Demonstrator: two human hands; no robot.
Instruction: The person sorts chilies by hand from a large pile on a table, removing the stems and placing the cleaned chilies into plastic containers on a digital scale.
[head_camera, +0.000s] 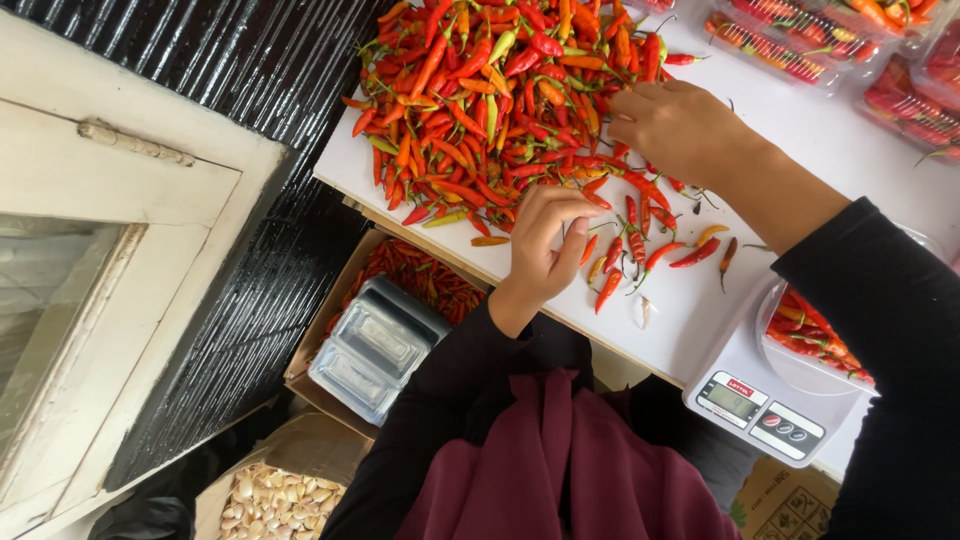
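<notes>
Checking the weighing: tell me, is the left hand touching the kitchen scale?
Apart. The head view shows the left hand on the chillies at the pile's edge, with bare white table between it and the scale.

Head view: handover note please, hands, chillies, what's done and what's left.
Left hand: at the near edge of the chilli pile, fingers curled, pinching; whether it holds one chilli I cannot tell.
Right hand: resting palm down on the right side of the pile, fingers in the chillies.
Things: the pile lies on the white table; loose chillies are scattered near the hands.
Done: a tub of chillies sits on the scale; filled trays lie at the far edge.
Left: most of the pile is unsorted.
</notes>
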